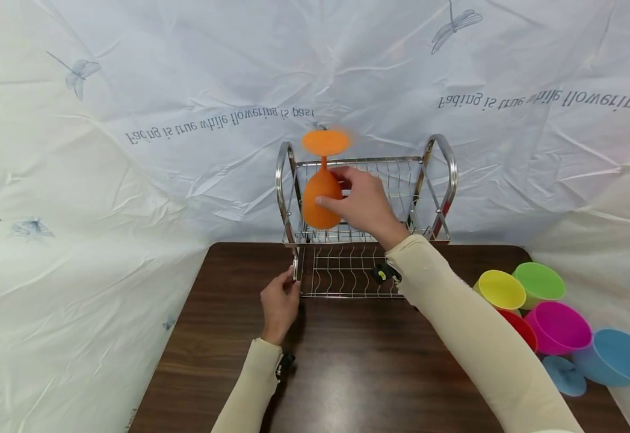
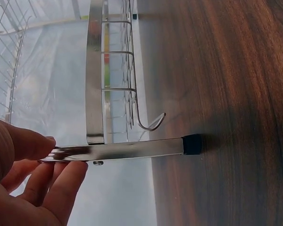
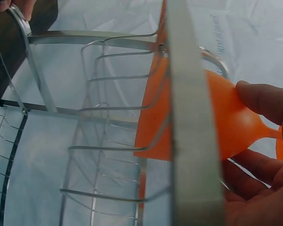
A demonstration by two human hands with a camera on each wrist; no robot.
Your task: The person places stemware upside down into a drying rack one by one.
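Note:
An orange goblet (image 1: pixel 322 201) is upside down, its round foot on top, at the left part of the metal dish rack's (image 1: pixel 444 157) upper tier. My right hand (image 1: pixel 366 201) grips its bowl between thumb and fingers. In the right wrist view the goblet's bowl (image 3: pixel 231 115) lies partly behind a rack bar, its rim among the basket wires. My left hand (image 1: pixel 282 304) pinches the rack's left front leg; the left wrist view shows the thumb and fingers round the metal leg (image 2: pixel 127 149), which ends in a black foot cap on the table.
On the right side of the dark wooden table (image 1: pixel 347 361) stand several goblets: a yellow goblet (image 1: pixel 501 290), a green goblet (image 1: pixel 539 281), a red goblet (image 1: pixel 520 329), a magenta goblet (image 1: pixel 558 328) and a blue goblet (image 1: pixel 620 358). A printed white sheet (image 1: pixel 212 60) hangs behind the rack.

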